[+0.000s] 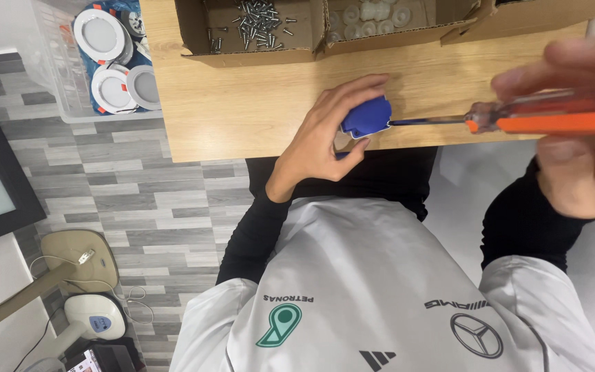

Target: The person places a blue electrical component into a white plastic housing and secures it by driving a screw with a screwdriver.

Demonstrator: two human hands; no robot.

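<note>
Grey plank flooring point(139, 200) runs along my left, with a clear bin point(56, 83) of round white lamps point(99, 32) standing on it beside the wooden table point(242, 117). Along the far edge of the table sit open cardboard boxes: one point(197, 38) with loose screws point(259, 24), the next with white washers point(373, 17). Near the front edge my left hand point(328, 134) is curled around a small blue part point(368, 117), thumb and fingers pinching it just above the wood. From the right the metal shaft of the screwdriver point(552, 117) reaches its tip into the side of that part, and my right hand point(580, 117) is closed around the orange-and-clear handle, close to the camera and blurred. To drive well, I judge I should keep the shaft in line with the screw, press inward before I twist, and brace the part against the table so that it cannot spin; a slanted tip would slip out.
</note>
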